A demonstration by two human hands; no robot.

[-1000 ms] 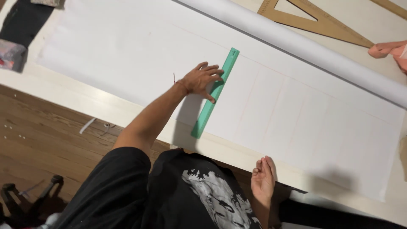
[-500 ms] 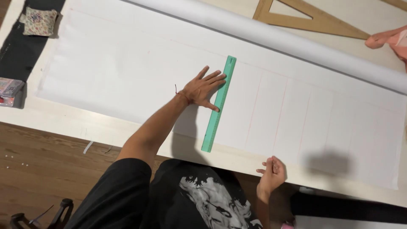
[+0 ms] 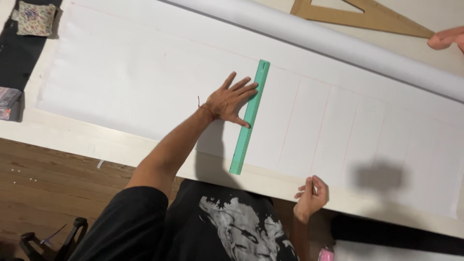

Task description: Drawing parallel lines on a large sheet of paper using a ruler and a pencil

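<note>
From the head view we look down on a pale worktable (image 3: pixel 72 140) covered by a long sheet of white paper (image 3: pixel 145 82) ruled with faint red lines, some of them running across it. Our left hand (image 3: pixel 227 102) lies flat on the sheet, palm down, with the fingers (image 3: pixel 244 88) spread wide; the fingertips and the thumb touch the left edge of a green ruler (image 3: pixel 249 117) and press it against the paper. The ruler lies across the width of the sheet, slightly tilted, its far end near the middle of the paper and its near end just over the sheet's near edge, on the bare table. Our right hand (image 3: pixel 311 195) rests at the near edge of the table, just below the sheet, well apart from the ruler; its fingers are loosely curled and pinched together (we cannot tell whether they hold anything, as any object there is too small to make out). Along the far edge the unrolled part of the sheet meets a white paper roll (image 3: pixel 338 46), and beyond the roll lies a wooden set square (image 3: pixel 367 18). At the top right corner another person's hand (image 3: pixel 447 37) touches the table beside the roll. At the far left a strip of black fabric (image 3: pixel 19 58) carries a patterned pincushion (image 3: pixel 35 18). Below the table edge shows a wooden floor (image 3: pixel 48 183).
</note>
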